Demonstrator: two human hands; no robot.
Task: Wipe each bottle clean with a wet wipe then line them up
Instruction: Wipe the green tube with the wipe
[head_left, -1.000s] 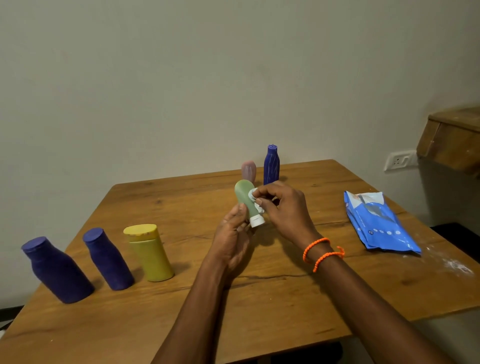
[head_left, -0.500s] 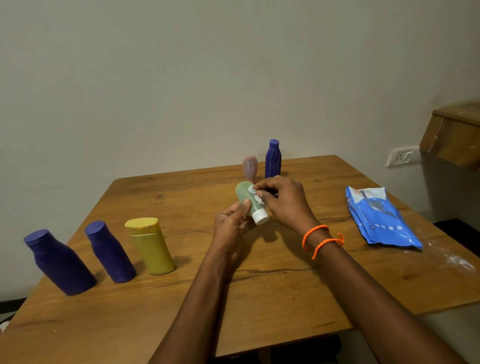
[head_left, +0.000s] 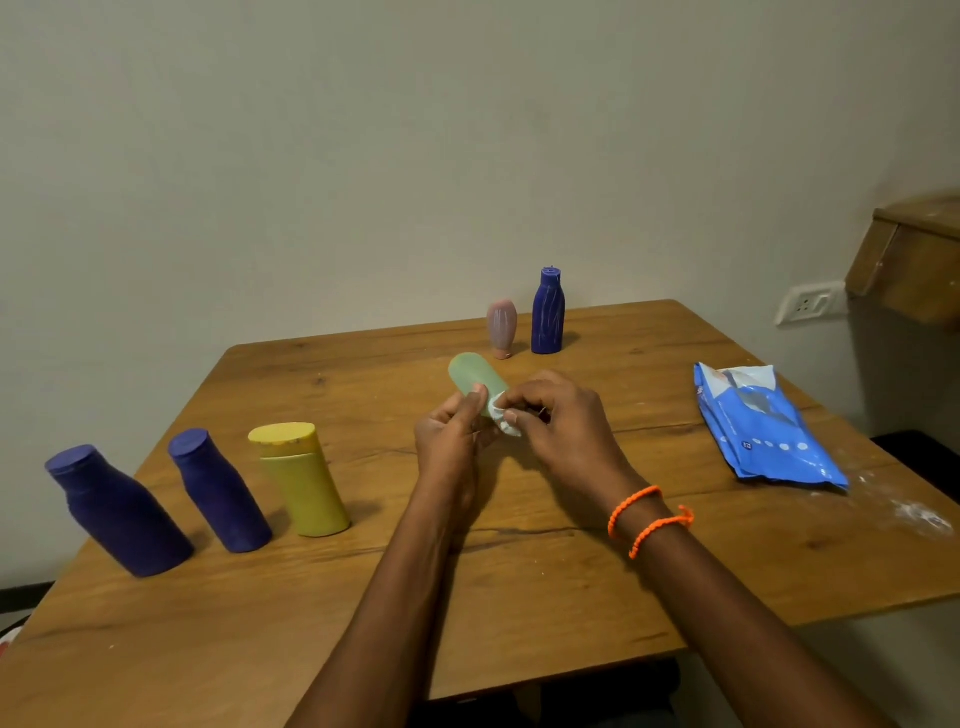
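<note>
Wooden desk (head_left: 519, 597) under pale wall, left hand (head_left: 449, 441) gripped tilted green bottle (head_left: 475, 379), right hand (head_left: 561, 421) pinched white wet wipe (head_left: 505, 418) against it.

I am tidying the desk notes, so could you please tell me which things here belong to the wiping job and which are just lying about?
Job:
green bottle, held by left hand
wet wipe, in right hand
yellow bottle
three purple bottles
pink bottle
blue wipes pack

Lying about:
wall socket
wooden shelf

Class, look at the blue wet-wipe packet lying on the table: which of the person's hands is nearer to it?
Right. The right hand is beside the wet-wipe packet, with bare table between them. The left hand is farther off, beyond the right hand, holding the green bottle.
</note>
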